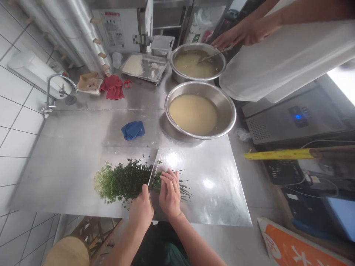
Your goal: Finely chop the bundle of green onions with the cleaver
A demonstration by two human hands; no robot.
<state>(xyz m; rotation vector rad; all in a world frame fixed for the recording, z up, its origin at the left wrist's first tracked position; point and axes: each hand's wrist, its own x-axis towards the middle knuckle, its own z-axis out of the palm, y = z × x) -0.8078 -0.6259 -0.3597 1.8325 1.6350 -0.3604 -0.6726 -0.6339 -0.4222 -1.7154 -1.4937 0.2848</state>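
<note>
Left grip (141,208) is clenching a thin knife (153,170) near the front edge of the smooth metal table (210,207). Right grip (170,194), half-curled, is holding down slender stalks (158,182), with open room rightward.

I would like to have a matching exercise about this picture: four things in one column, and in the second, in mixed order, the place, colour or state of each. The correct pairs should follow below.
Column one
1. the person's left hand
2. the person's right hand
3. the cloth nearest the chopped greens
4. the nearer steel bowl

Column two
A. lying over the uncut greens
B. holding cloudy, yellowish liquid
C. gripping the knife
D. blue

Right pairs: 1-C, 2-A, 3-D, 4-B
</note>
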